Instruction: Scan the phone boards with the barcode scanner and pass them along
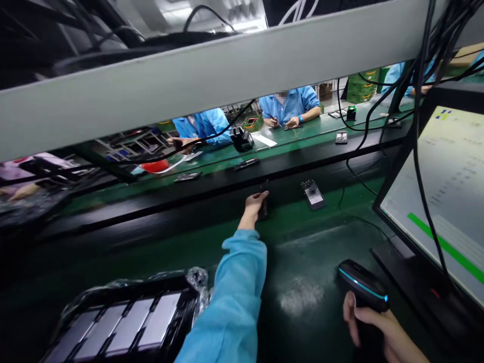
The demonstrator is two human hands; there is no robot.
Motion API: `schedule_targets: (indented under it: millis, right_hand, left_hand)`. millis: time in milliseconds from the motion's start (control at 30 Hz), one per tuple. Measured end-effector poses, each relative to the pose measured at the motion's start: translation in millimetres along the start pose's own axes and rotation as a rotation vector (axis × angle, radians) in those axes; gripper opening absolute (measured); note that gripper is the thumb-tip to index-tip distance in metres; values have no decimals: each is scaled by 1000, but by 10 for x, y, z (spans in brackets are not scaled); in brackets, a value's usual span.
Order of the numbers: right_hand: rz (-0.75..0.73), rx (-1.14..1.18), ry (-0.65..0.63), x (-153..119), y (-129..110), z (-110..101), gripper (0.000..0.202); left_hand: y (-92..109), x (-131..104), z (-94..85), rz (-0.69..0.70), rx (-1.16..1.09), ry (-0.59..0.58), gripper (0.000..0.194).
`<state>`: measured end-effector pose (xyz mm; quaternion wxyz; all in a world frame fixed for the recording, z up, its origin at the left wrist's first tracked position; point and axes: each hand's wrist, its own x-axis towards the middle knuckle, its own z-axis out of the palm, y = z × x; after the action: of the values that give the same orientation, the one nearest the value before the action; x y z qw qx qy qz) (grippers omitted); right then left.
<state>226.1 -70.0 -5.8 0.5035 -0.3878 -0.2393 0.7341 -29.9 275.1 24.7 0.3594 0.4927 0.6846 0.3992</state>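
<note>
My left hand (254,202) reaches far forward over the green bench, close to the black conveyor strip. Its fingers are closed on a dark phone part (264,207), seen nearly edge-on and partly hidden by the hand. To the right of it lies another opened phone part (313,195) with a white label and a dark frame. At lower right my right hand (372,322) is wrapped round the grip of a black barcode scanner (363,285). A blue light strip glows along the scanner's side, and its front points away to the left.
A black tray (177,330) with several silver flat pieces and crumpled plastic film stands at lower left. A monitor (446,201) with hanging cables rises at right. A grey shelf beam (227,75) crosses above. Phone parts lie on the conveyor (212,189); co-workers in blue sit beyond.
</note>
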Motion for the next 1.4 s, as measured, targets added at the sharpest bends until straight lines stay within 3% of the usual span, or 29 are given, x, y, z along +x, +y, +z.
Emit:
schedule_targets:
  millis: [67,133,200,267,367,500,567,633,700,767,833,900,1000,1100,1200,1300,1400]
  right_hand:
    - [54,105,-186,-74,-8,231,23]
    - [128,134,-363,-66,-32,470,25]
    - [175,92,-416,-24,-57,690,21]
    - [206,39,-414,-17,-64,852,18]
    - [222,-11,-365,-152,-25,928,17]
    - [230,-80,-286,-456,80,882,21]
    - [171,-213,-161,-552,115,926,23]
    - [-59,-406,93,-582,122,1056,22]
    - [-408,-588,301,-546,113,1243,30]
    - [-670,-699,335,-455,109,1419,52]
    - [-748,-741,271,-336,125,1514,51]
    - [-711,-747,234,-236,165,1492,38]
    - [-550,-773,156,-263,237,1293,29]
    - [-409,-851,171,-535,244,1102,31]
    - [-321,-992,162,-744,133,1070,26]
    - [-259,-1086,63,-655,54,1151,14]
    - [-229,-1087,50,-483,90,1220,9]
  left_hand:
    - [-131,-420,-240,36,-374,-114,62]
    - [-286,-965,-401,55,-885,-257,65]
    - [-405,-1510,-441,51,-1255,-360,68]
    - [-459,-1944,-395,23,-1356,-404,67]
    - [-452,-2328,-320,-11,-1456,-449,63]
    - [-471,-2434,-279,-91,-1566,-503,50]
    - [-502,-2403,-228,-171,-1540,-529,42]
    - [-517,-2411,-174,-254,-1453,-493,29]
    - [-509,-2492,-154,-324,-1339,-441,22]
    - [-490,-2618,-181,-338,-1255,-450,32]
    - [-481,-2728,-243,-258,-1235,-497,47]
    - [-504,-2776,-311,-151,-1218,-495,63]
    - [-601,-2738,-354,-142,-1082,-335,85]
    - [-707,-2695,-326,-200,-879,-291,68]
    - [-744,-2696,-295,-89,-665,-197,45]
    - [-714,-2695,-264,89,-442,-18,37]
    - [-672,-2720,-247,96,-385,3,40]
